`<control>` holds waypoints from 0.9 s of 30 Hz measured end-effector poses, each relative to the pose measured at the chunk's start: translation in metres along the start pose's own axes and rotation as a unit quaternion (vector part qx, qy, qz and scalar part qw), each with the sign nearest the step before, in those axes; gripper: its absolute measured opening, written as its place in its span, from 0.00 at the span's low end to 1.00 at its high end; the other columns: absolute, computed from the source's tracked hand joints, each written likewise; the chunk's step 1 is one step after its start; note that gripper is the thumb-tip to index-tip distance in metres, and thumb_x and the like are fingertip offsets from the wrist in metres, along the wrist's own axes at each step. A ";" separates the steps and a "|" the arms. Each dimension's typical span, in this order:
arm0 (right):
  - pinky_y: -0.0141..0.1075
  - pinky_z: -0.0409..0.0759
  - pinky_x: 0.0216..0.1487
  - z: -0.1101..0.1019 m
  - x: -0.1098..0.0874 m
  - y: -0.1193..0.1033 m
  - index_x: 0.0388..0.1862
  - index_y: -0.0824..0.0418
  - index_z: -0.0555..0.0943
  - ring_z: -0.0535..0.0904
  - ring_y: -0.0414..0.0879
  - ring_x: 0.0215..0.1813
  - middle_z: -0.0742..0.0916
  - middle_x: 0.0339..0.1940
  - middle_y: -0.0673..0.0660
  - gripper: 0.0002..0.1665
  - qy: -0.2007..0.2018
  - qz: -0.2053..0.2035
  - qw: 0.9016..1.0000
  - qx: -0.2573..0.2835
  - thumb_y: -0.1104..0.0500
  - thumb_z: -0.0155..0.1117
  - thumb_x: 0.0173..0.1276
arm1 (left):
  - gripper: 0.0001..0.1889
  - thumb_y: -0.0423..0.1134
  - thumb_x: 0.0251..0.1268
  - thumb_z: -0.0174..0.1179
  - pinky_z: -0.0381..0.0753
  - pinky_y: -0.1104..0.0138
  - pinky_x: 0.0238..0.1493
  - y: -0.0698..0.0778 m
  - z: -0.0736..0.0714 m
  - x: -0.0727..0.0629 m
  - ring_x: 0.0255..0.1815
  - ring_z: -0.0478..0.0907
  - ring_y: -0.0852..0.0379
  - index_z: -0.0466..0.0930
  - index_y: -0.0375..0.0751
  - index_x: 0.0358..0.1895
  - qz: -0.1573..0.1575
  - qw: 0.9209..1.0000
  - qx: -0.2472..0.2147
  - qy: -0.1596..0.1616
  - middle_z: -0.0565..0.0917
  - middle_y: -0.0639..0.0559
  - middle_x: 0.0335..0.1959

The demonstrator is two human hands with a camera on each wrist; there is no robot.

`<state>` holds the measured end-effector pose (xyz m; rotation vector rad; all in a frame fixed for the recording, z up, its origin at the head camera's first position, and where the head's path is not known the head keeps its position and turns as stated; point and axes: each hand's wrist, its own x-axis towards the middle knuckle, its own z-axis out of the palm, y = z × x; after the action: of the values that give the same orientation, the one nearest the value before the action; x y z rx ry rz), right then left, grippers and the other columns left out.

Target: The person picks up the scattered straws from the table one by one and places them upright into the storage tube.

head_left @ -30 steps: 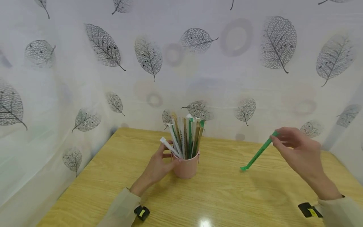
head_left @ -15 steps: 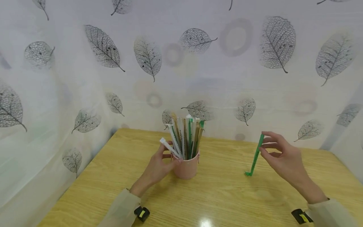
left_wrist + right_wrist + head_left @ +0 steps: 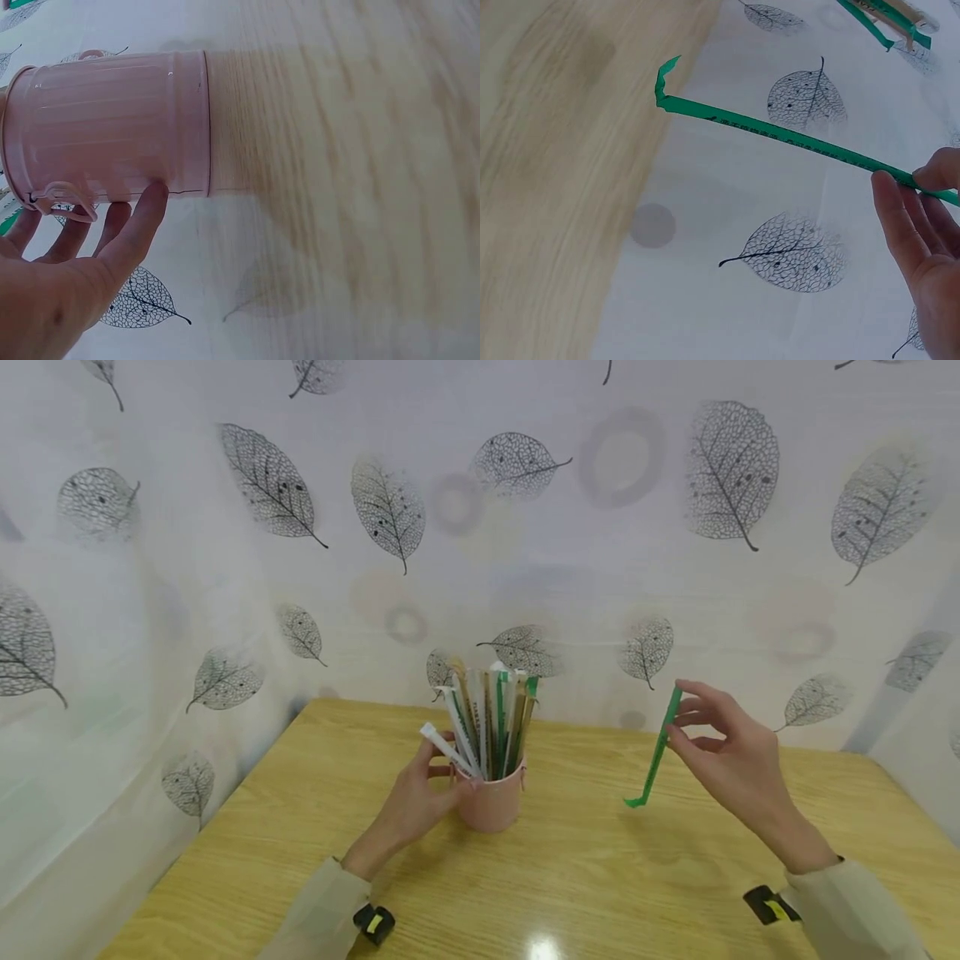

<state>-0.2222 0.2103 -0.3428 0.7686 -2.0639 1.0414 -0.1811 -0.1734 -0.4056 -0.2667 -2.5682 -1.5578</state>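
A small pink metal bucket [image 3: 489, 806] with side handles stands upright on the table, packed with wrapped straws [image 3: 491, 722] in white, brown and green. My left hand [image 3: 412, 802] holds the bucket at its left side, the thumb near the front rim. In the left wrist view, the fingertips [image 3: 156, 196] touch the bucket's wall by a small wire handle. One white straw [image 3: 448, 750] leans out to the left above that hand. My right hand [image 3: 731, 760] pinches a green wrapped straw [image 3: 780, 133] near its upper end. Its lower wrapper tip is bent sideways, above the table.
The wood-grain table [image 3: 585, 877] reaches back to a pale curtain [image 3: 540, 577] printed with leaves, which also hangs along the left side. A black strap with a yellow mark [image 3: 772, 906] sits at the right wrist.
My right hand has moved left with the green straw, dipping and then rising. The straw has swung from slanted to nearly upright. The left hand and bucket have stayed put.
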 end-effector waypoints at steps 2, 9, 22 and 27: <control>0.15 0.82 0.40 0.003 0.010 -0.007 0.67 0.62 0.78 0.83 0.23 0.45 0.87 0.40 0.51 0.43 -0.002 -0.006 1.000 0.010 0.82 0.72 0.50 | 0.36 0.49 0.65 0.70 0.87 0.50 0.55 0.001 0.000 0.002 0.59 0.82 0.40 0.63 0.58 0.73 0.000 1.000 -0.001 0.001 0.76 0.45 0.63; 0.24 0.87 0.39 0.018 0.043 -0.032 0.68 0.65 0.77 0.87 0.32 0.42 0.87 0.40 0.60 0.43 -0.013 -0.025 0.995 0.096 0.84 0.70 0.52 | 0.36 0.50 0.63 0.71 0.87 0.50 0.55 0.003 0.003 0.002 0.60 0.82 0.41 0.64 0.62 0.73 -0.022 1.000 -0.005 0.007 0.77 0.45 0.64; 0.32 0.90 0.39 0.064 0.079 -0.084 0.68 0.72 0.73 0.88 0.39 0.43 0.87 0.41 0.65 0.40 0.004 -0.073 0.967 0.245 0.86 0.68 0.53 | 0.38 0.49 0.64 0.71 0.86 0.47 0.58 0.004 0.005 0.003 0.60 0.82 0.41 0.62 0.60 0.75 -0.008 1.000 -0.004 -0.002 0.76 0.45 0.66; 0.30 0.89 0.39 0.076 0.075 -0.084 0.66 0.71 0.75 0.87 0.35 0.44 0.88 0.41 0.65 0.38 -0.001 -0.082 0.977 0.195 0.82 0.71 0.55 | 0.37 0.49 0.64 0.71 0.85 0.47 0.59 0.007 0.007 0.004 0.60 0.82 0.41 0.63 0.59 0.74 -0.011 1.000 -0.008 -0.009 0.76 0.46 0.65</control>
<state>-0.2270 0.0895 -0.2812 1.1146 -1.7820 1.3684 -0.1841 -0.1637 -0.4023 -0.2561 -2.5819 -1.5922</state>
